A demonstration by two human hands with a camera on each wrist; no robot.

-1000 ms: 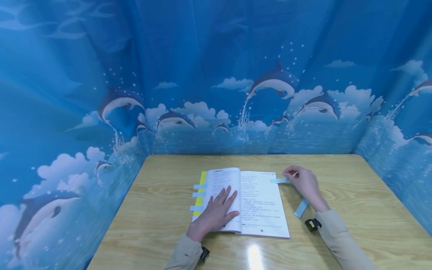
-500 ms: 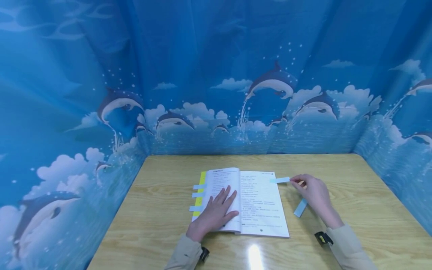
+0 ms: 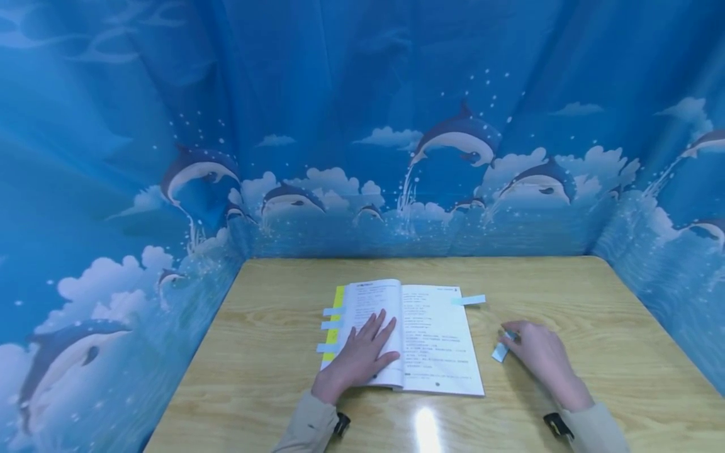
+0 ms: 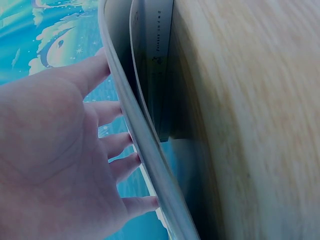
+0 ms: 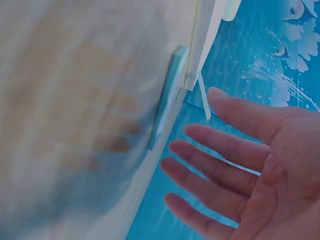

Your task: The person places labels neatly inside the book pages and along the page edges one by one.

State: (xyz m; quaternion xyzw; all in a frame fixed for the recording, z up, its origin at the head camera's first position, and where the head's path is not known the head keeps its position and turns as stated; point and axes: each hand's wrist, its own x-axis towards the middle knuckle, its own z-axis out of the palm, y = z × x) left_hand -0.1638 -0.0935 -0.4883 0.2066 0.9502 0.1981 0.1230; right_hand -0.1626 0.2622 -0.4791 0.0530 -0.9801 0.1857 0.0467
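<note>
An open book [image 3: 436, 340] with printed text lies on the wooden table. My left hand [image 3: 362, 357] rests with spread, straight fingers on its left page, near the fold; in the left wrist view the fingertips touch the curved pages [image 4: 150, 150]. A light blue sticky tab [image 3: 474, 300] juts from the right page's upper outer edge. My right hand [image 3: 540, 353] is over a small pad of blue sticky tabs [image 3: 500, 353] to the right of the book. In the right wrist view its loosely bent fingers hold nothing, and the pad [image 5: 169, 100] lies just beyond the fingertips.
Several blue tabs [image 3: 330, 325] stick out of the book's left side over a yellow edge strip [image 3: 334, 340]. A dolphin-patterned blue curtain [image 3: 362, 126] stands behind the table [image 3: 255, 365] and along both sides.
My right hand has let go of the tab at the right page and moved down and toward me to the tab pad. The left hand stays on the left page.
</note>
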